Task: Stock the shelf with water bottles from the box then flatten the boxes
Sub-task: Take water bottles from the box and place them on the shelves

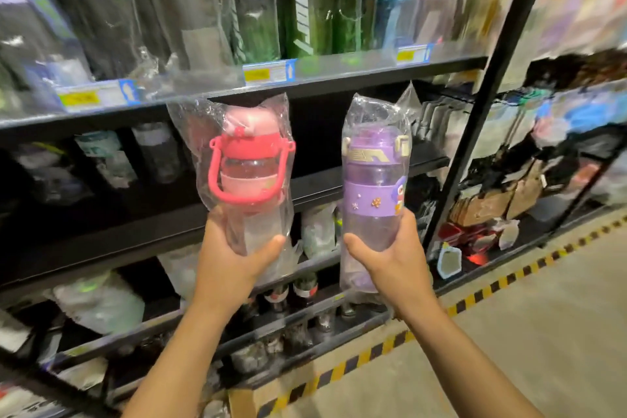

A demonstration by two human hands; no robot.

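Presently, left hand [234, 261] grips pink bottle [251, 173] and right hand [390, 261] grips purple bottle [373, 180] near the base, lids up, for shelf [356, 80] placement.

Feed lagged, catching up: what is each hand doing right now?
Left hand: closed, holding the pink bottle in its plastic bag.
Right hand: closed, holding the purple bottle in its plastic bag.
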